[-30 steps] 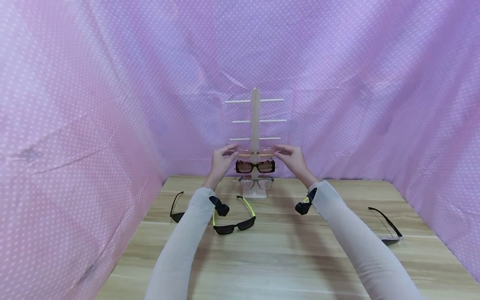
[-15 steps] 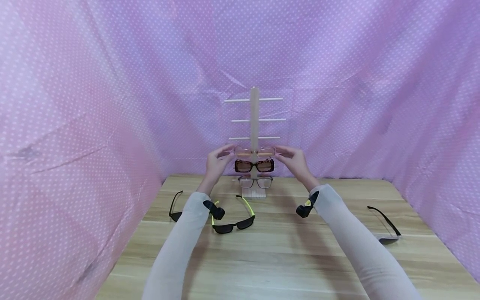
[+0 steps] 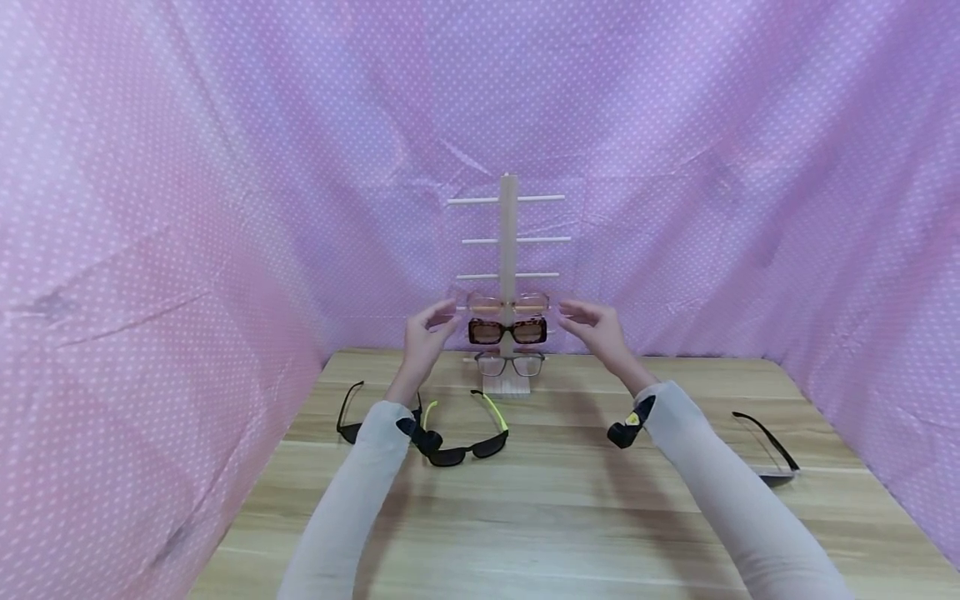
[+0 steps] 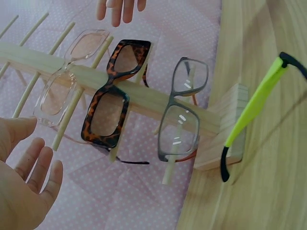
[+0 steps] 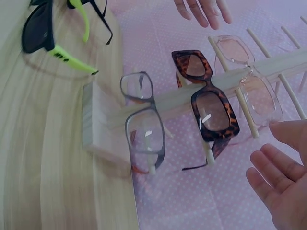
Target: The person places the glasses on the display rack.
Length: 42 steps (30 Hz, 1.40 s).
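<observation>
A wooden eyewear stand rises upright at the back of the table. Clear pink glasses rest on one of its crossbars. Below them hang tortoiseshell sunglasses, and lowest are grey-framed glasses. My left hand is just left of the pink glasses, apart from them in the head view, its fingers relaxed around nothing. On the other side, my right hand hovers a short way off, fingers extended and holding nothing. Both wrist views show the pink pair sitting on its bar between the two hands.
Black sunglasses with lime temples lie on the wooden table before the stand. Dark sunglasses sit at left, partly behind my left forearm. Another dark-templed pair lies at right. A pink dotted cloth surrounds the table.
Both hands have let go of the pink glasses and moved outward, left hand to the left, right hand to the right. The pink pair stays on its crossbar.
</observation>
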### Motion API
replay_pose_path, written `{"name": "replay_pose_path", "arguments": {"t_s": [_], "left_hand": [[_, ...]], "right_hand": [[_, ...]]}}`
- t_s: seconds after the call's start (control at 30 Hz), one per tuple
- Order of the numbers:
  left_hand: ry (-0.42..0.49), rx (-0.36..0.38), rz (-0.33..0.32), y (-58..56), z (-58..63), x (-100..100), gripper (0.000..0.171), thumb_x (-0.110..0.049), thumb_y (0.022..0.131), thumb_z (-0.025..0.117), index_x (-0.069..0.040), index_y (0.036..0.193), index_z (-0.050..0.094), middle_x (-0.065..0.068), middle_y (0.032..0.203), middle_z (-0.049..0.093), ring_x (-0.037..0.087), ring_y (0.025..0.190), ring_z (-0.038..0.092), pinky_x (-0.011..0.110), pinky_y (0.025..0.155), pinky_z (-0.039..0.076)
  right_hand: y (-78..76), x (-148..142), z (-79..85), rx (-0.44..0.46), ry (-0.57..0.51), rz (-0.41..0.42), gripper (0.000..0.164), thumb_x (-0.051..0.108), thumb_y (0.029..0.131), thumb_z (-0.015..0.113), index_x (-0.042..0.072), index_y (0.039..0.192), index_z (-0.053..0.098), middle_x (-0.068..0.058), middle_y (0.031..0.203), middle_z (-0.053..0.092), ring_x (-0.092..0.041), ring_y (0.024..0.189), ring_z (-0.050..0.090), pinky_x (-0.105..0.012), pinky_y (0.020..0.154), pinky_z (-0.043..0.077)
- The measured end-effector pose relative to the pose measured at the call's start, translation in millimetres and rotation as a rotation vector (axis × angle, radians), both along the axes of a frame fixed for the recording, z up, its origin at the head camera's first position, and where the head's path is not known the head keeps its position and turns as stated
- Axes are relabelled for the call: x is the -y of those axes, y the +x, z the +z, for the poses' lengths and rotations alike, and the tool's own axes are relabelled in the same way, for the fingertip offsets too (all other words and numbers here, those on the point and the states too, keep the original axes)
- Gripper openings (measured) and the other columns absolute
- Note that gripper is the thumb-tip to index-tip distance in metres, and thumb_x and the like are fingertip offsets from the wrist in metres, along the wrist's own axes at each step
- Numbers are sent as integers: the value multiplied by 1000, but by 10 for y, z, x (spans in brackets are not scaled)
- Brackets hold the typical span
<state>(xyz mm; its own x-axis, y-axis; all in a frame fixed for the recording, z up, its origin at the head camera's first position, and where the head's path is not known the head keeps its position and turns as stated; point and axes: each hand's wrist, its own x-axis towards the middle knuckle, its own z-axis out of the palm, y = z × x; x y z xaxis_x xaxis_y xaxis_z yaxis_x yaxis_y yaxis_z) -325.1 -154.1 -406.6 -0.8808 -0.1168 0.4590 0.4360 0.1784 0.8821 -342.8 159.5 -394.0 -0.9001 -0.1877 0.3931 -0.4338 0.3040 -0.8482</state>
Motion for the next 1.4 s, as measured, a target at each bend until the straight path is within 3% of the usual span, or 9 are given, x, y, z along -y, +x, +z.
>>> {"name": "replay_pose_path", "arguments": {"t_s": [0.3, 0.43, 0.63, 0.77, 0.9, 1.07, 1.17, 1.3, 1.4], "left_hand": [[-27, 15, -94, 111, -112, -236, 30, -3, 93, 73, 4, 122, 70, 28, 119, 70, 38, 107, 68, 17, 86, 55], [-65, 9, -176, 169, -185, -416, 32, -3, 94, 71, 8, 125, 66, 31, 118, 69, 43, 108, 67, 20, 87, 55], [-98, 5, -281, 255, -329, -732, 32, 2, 92, 71, 9, 123, 66, 31, 112, 71, 40, 103, 69, 17, 82, 55], [-113, 15, -369, 312, -446, -955, 32, 2, 92, 71, 8, 123, 66, 30, 109, 72, 31, 99, 72, 18, 83, 56], [-150, 53, -438, 376, -566, -1179, 32, -2, 94, 71, 5, 125, 67, 27, 108, 73, 23, 96, 73, 20, 83, 57], [-192, 96, -486, 449, -688, -1459, 29, -3, 95, 70, 1, 124, 69, 23, 107, 75, 21, 94, 73, 19, 82, 57], [-182, 131, -520, 472, -773, -1635, 30, -2, 94, 70, 2, 124, 69, 23, 107, 75, 14, 91, 72, 16, 80, 56], [-144, 170, -563, 482, -895, -1868, 31, -3, 94, 72, 1, 124, 69, 24, 107, 74, 5, 89, 68, 13, 78, 54], [-118, 180, -575, 500, -951, -2034, 29, -2, 93, 72, 2, 122, 70, 24, 106, 75, 6, 89, 69, 13, 79, 54]], "right_hand": [[154, -413, 1, -21, 132, 24, 40, 5, 95, 70, -5, 133, 63, -27, 127, 67, -44, 114, 67, -8, 82, 52], [218, -682, -25, -34, 231, 26, 39, 6, 96, 69, -7, 133, 62, -28, 129, 66, -31, 109, 71, -9, 83, 52], [363, -1148, -66, 47, 265, 76, 41, 10, 97, 69, -12, 131, 61, -31, 126, 66, 1, 95, 70, -10, 83, 54], [488, -1480, -110, 85, 280, 78, 43, 10, 96, 71, -13, 131, 61, -30, 124, 67, 5, 95, 68, -11, 83, 55], [622, -1831, -160, 122, 363, 50, 44, 15, 97, 71, -9, 133, 61, -26, 126, 69, 5, 97, 68, -12, 82, 54], [783, -2200, -179, 177, 484, -14, 46, 22, 97, 71, -5, 133, 63, -19, 123, 72, 8, 96, 66, -13, 81, 54], [846, -2409, -231, 209, 472, 1, 46, 16, 96, 72, -12, 130, 61, -4, 115, 77, 7, 93, 67, -13, 79, 55], [926, -2667, -327, 251, 465, 34, 45, 11, 96, 71, -15, 130, 59, 24, 108, 70, 7, 93, 67, -13, 78, 55], [984, -2821, -403, 256, 503, 41, 42, 11, 95, 71, -13, 129, 61, 27, 107, 70, 7, 93, 67, -14, 78, 55]]}}
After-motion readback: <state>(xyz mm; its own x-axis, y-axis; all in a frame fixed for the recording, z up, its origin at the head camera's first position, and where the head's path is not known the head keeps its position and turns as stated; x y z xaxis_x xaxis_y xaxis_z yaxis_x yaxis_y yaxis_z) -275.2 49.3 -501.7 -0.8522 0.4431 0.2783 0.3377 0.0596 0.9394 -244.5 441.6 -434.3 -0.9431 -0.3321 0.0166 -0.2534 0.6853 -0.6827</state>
